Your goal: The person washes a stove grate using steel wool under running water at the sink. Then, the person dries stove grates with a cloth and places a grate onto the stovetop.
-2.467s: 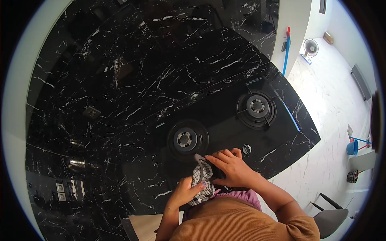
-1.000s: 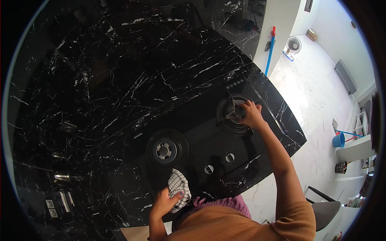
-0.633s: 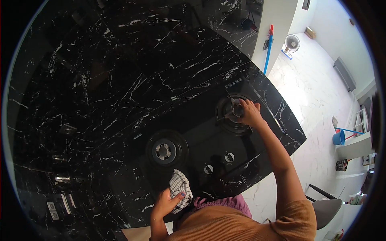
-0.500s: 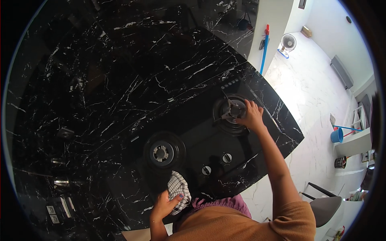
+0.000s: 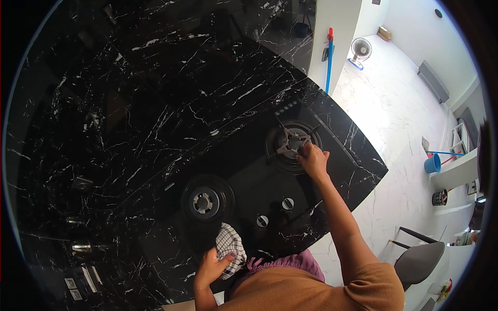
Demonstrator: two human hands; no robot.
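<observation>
My left hand (image 5: 210, 267) is closed around a folded black-and-white checked cloth (image 5: 229, 245), held over the front edge of the black gas hob (image 5: 251, 179). At the right-hand burner, my right hand (image 5: 314, 161) has its fingers closed on the near side of a metal pan support (image 5: 288, 150). The support sits over the burner, and my fingertips are partly hidden. On the left, the other burner (image 5: 203, 202) has no support on it. Two round knobs, one nearer (image 5: 262, 222) and one farther (image 5: 288, 203), lie between my hands.
Black marble-patterned countertop (image 5: 155, 129) surrounds the hob. Beyond its right edge, a grey chair (image 5: 421, 260), a blue bucket (image 5: 432, 164) and a standing fan (image 5: 361, 48) are on the white floor. A blue-handled pole (image 5: 329, 65) leans by the wall.
My right hand has moved from the burner's right side to its near side, with the fingers drawn together on the pan support. The support looks turned. My left hand still holds the cloth.
</observation>
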